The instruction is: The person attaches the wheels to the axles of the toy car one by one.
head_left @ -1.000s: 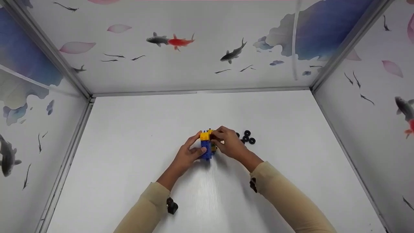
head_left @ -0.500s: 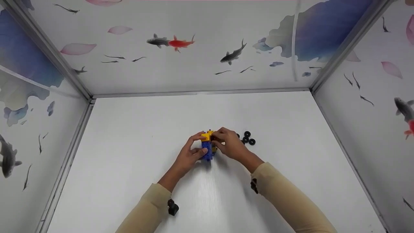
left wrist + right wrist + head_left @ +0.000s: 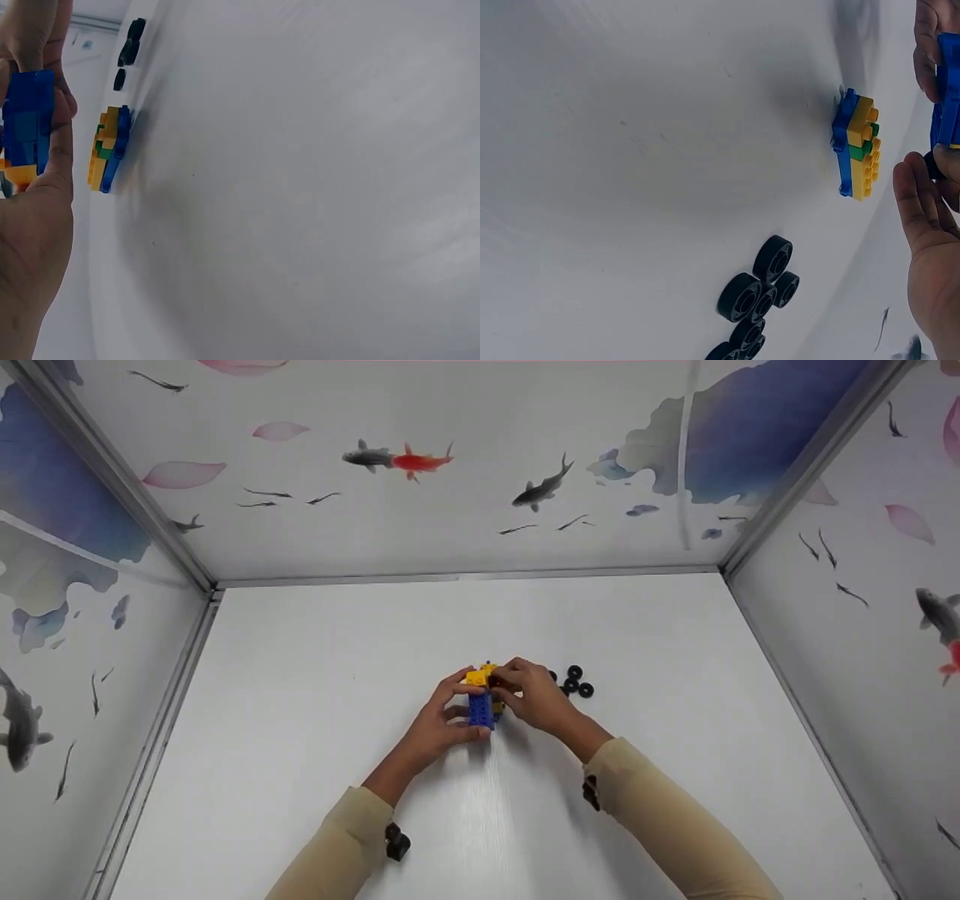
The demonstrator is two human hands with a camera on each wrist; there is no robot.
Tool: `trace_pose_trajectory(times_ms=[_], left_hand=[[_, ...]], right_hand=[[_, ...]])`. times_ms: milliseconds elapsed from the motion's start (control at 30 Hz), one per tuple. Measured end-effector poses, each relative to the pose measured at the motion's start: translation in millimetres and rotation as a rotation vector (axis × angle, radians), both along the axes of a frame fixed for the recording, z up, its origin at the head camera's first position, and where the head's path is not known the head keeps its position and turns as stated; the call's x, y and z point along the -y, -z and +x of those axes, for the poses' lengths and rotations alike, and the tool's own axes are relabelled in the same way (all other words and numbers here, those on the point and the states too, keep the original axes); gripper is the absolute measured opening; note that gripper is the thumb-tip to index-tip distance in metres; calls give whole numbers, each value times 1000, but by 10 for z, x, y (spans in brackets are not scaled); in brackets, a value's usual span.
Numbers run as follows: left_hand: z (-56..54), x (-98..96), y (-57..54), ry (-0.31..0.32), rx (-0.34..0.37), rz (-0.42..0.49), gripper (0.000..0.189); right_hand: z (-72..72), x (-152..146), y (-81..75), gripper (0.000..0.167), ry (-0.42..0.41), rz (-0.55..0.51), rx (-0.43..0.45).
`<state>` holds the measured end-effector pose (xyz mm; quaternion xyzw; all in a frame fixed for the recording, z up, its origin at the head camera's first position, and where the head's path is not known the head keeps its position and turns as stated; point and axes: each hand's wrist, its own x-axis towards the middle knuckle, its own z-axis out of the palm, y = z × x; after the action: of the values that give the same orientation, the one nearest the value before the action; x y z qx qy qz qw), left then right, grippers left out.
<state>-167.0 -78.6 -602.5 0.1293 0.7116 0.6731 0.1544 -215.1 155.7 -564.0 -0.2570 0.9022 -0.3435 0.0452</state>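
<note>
My left hand (image 3: 439, 727) holds a blue and yellow toy brick vehicle (image 3: 480, 710) on end above the table, fingers along its side and thumb at its lower end. In the left wrist view, the blue base of the brick vehicle (image 3: 26, 124) faces the camera. At the yellow part, my right hand (image 3: 536, 694) pinches a small black wheel (image 3: 932, 166) against the side; most of this wheel is hidden by the fingers. Below the hands, a second build of yellow, green and blue bricks (image 3: 860, 146) stands apart on the white table.
Several loose black wheels (image 3: 572, 684) lie close together on the table (image 3: 360, 660), just right of the right hand. Printed panels (image 3: 465, 525) wall in the back and both sides. Black wrist cameras (image 3: 398, 842) sit at the sleeves.
My left thumb has slid from the blue side down to the vehicle's lower end, and the index finger has come down from the yellow top. The right hand stays nearly still.
</note>
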Motion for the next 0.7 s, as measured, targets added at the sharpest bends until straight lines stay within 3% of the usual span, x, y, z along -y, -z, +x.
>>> trace_pose_trajectory(times_ms=[133,433,700], left_hand=[[-6,-4,-3,12,14,0,65],[-24,-8,5,-8,-5,-12,54],[-33,-2,5,-32,-3,0,54]], right_hand=[[9,-14,8,35,1,-17,-7],[-3,-80,25,41,-4,-42,21],[-14,-264,51,42,76,44,33]])
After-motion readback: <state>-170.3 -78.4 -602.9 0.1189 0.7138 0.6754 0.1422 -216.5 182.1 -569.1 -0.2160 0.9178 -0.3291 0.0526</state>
